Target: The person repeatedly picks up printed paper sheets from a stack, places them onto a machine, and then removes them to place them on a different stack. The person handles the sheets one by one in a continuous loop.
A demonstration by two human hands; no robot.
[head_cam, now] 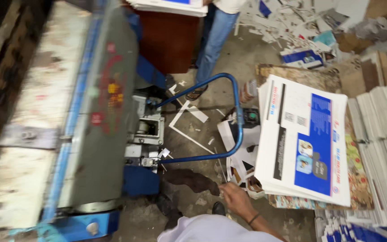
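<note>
My right hand point(235, 200), a dark band on its wrist, reaches out low in the view over the dirty floor. It is just left of the near corner of a thick stack of printed white-and-blue sheets point(305, 139). Its fingers point toward a thin pale strip point(221, 172) and paper scraps; blur hides whether they grip anything. My left hand is out of view. A large grey-and-blue press machine point(90, 112) fills the left side, and its curved blue bar point(238, 121) loops out toward the stack.
Another person in jeans point(215, 40) stands at the top beside a dark red cabinet point(171, 40). More stacks of sheets point(381, 148) lie at the right. Paper offcuts point(292, 22) litter the floor at the top right, and a dark wet patch point(193, 179) lies near my hand.
</note>
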